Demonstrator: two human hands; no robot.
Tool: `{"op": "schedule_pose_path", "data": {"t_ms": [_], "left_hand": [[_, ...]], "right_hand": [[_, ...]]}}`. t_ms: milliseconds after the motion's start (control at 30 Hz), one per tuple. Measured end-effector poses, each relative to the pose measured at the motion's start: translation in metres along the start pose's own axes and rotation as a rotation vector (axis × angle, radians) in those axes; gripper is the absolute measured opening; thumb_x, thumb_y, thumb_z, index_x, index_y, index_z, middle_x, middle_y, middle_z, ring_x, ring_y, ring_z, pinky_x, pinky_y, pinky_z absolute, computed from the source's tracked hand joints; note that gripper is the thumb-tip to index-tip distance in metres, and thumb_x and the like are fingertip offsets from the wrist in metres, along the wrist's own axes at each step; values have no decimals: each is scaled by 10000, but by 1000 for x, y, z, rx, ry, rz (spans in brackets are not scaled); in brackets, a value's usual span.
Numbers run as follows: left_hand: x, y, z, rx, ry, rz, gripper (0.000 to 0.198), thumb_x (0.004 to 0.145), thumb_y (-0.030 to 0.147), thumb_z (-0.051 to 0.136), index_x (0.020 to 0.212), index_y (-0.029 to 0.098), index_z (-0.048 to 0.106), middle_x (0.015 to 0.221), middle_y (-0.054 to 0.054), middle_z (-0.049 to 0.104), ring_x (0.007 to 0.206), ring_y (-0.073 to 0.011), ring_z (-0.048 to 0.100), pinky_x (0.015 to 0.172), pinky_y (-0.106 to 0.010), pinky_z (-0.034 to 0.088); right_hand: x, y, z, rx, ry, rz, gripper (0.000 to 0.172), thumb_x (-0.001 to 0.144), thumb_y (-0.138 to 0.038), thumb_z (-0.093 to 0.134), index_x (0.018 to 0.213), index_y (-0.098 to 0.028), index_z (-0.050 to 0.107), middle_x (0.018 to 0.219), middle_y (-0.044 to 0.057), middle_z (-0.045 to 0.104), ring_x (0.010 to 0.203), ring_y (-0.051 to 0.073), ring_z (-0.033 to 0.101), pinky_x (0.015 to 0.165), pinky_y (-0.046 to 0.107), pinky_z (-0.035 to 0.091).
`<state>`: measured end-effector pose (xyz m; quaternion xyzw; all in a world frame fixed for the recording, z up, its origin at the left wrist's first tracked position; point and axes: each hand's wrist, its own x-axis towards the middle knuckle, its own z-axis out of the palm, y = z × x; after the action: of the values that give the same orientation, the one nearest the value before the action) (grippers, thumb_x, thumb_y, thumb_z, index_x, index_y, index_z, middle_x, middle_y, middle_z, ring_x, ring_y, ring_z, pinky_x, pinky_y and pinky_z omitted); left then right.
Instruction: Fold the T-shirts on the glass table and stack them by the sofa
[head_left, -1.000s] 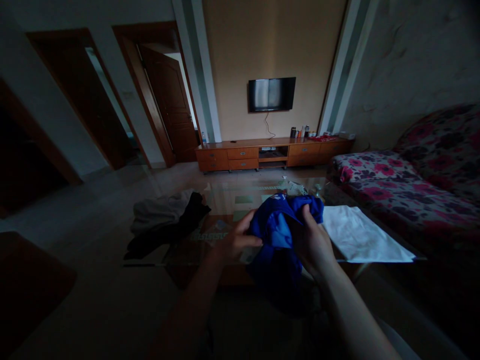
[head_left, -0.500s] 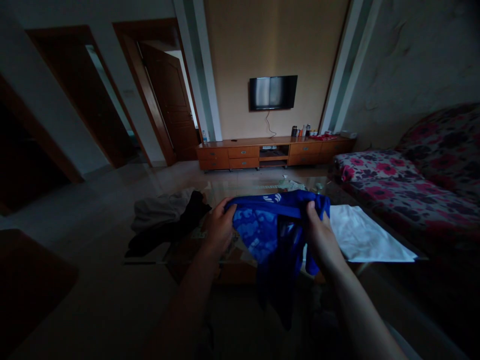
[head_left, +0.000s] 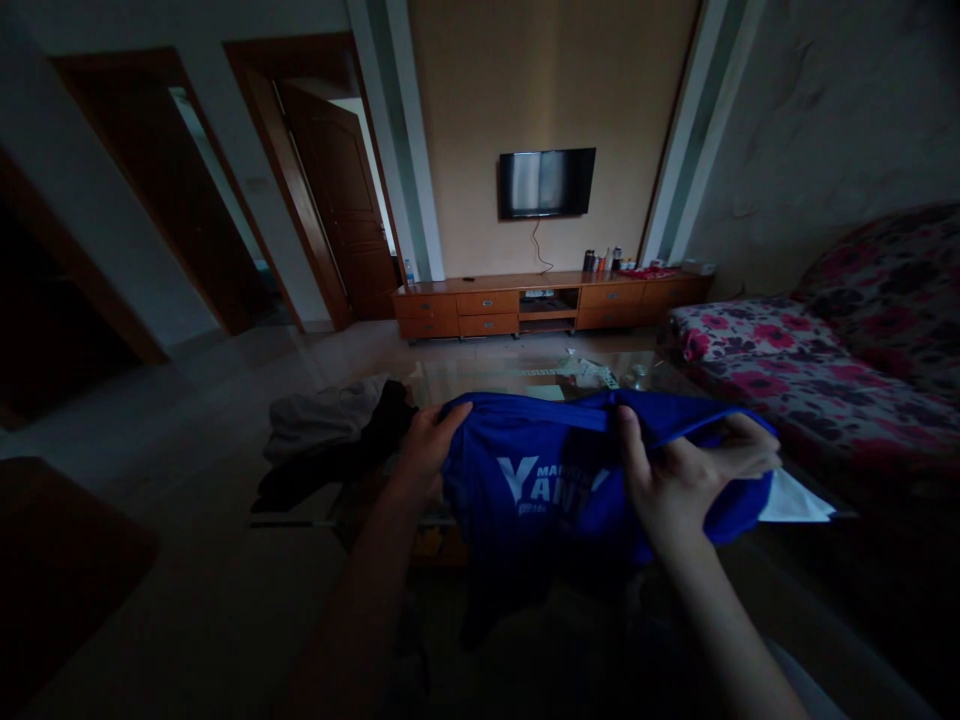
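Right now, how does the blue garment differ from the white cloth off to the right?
The blue garment is up in the person's left hand, with the right hand on it too; the white cloth lies flat on the table.
The blue garment shows pale printed lettering; the visible part of the white cloth looks plain.
The blue garment hangs in folds; the white cloth's visible corner looks smooth.
Both are fabric.
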<state>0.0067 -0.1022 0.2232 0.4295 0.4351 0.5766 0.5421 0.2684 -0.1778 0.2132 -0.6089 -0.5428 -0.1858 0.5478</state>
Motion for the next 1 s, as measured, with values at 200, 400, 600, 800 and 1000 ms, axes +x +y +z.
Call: {"op": "schedule_pose_path", "data": {"t_ms": [200,400,600,800,1000], "left_hand": [[1,3,-11,38,-106,-107,444,614,537,864,732,131,730,632,-41,711,523,-148,641,530,-242,513],[2,17,-32,261,-303,-80,418,662,539,830,685,145,691,579,9,635,474,-97,552,474,-202,430],[-4,39,-52,612,-523,24,461,582,388,894,966,193,730,946,-29,734,821,-204,678,676,-262,534],[7,22,-52,452,-188,98,428,754,546,756,932,158,747,829,-45,723,671,-165,636,608,-253,496],[19,14,-52,392,10,255,463,749,596,747,881,152,746,731,-14,694,597,-137,578,549,-227,440]], "right_hand": [[11,0,-8,-66,159,-62,573,795,-539,737,420,-207,458,898,134,546,1097,359,492,948,540,379],[23,10,-7,421,-289,422,508,844,-621,628,559,-205,566,570,12,532,545,153,489,516,284,360],[27,23,-9,785,-435,634,411,807,-530,676,1047,-206,754,858,45,742,694,190,653,566,262,471],[31,23,-16,719,-512,600,572,808,-451,695,1341,-248,647,1022,54,758,802,216,693,662,316,553],[29,23,-10,691,-391,365,585,801,-450,742,1349,-279,634,1288,72,680,1119,243,659,954,398,553]]}}
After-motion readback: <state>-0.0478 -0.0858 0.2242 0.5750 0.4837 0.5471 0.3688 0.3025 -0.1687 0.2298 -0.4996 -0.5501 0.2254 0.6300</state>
